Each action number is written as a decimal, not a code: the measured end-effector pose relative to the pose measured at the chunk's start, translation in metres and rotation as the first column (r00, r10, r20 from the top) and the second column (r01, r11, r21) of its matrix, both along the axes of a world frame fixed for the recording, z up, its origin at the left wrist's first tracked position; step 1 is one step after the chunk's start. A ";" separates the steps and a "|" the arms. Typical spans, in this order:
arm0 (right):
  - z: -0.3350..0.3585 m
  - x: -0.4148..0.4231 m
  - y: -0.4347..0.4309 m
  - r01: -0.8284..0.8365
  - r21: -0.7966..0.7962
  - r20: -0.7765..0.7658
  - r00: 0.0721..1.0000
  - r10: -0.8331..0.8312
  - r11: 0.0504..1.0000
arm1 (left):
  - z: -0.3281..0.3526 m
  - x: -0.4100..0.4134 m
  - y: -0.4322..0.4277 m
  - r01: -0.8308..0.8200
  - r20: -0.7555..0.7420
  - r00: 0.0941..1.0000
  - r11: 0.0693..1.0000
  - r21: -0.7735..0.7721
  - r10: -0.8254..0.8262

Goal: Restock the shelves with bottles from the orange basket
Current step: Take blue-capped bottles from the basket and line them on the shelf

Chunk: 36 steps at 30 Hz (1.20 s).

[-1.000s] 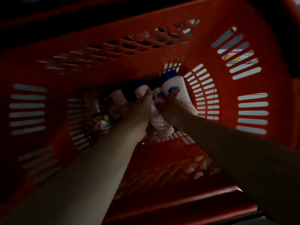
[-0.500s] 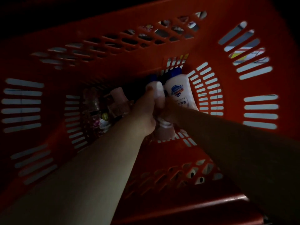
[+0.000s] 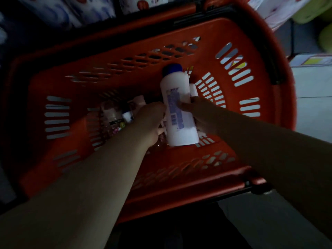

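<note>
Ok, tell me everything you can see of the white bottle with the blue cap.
The white bottle looks like smooth, opaque plastic, with a dark blue cap at its far end and a blue-printed label, including a barcode, facing the camera; the text is too blurred to read. It is held inside the orange basket, cap pointing away and flat base toward the viewer. The right hand grips it from the right; the left hand is against its left side.

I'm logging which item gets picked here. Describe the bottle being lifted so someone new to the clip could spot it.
Look inside the orange basket, right of its middle, where both hands meet. The white bottle sits between the left hand and right hand, raised above the rest. Its dark blue cap and plain back label set it apart from the smaller pinkish bottles lying to the left.
</note>
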State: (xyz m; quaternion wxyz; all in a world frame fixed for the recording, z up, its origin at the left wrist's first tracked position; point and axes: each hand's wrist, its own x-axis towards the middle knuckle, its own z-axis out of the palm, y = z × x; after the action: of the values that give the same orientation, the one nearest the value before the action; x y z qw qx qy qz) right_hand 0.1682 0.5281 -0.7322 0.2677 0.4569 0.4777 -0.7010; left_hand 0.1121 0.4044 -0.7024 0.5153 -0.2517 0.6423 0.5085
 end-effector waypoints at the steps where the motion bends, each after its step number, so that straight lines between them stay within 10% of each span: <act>1: 0.011 0.001 -0.001 0.037 -0.038 -0.010 0.999 -0.038 0.999 | 0.007 0.002 -0.001 -0.013 -0.005 1.000 1.000 0.016 0.013; 12: 0.154 0.011 -0.028 0.226 -0.029 -0.199 0.953 -0.227 0.974 | 0.120 -0.003 -0.010 0.241 -0.209 0.952 0.968 0.071 -0.221; 18: 0.228 0.005 -0.041 0.272 0.138 -0.260 0.938 -0.231 0.952 | 0.192 -0.006 -0.019 0.018 -0.048 0.999 0.971 0.238 -0.007; 25: 0.332 0.002 -0.051 0.296 -0.053 -0.320 0.900 -0.297 0.954 | 0.303 -0.020 -0.042 0.036 -0.024 0.999 0.886 0.461 -0.028; 36: 0.500 0.032 -0.059 0.298 0.041 -0.440 0.862 -0.251 0.954 | 0.463 -0.012 -0.065 0.286 -0.309 0.939 0.836 0.468 -0.148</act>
State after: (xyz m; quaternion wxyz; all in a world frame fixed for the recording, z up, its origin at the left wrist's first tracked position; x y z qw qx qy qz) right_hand 0.2000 0.4695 -0.2327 0.0280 0.3680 0.4921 -0.7885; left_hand 0.0997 0.3397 -0.2390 0.5287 0.0365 0.5725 0.6256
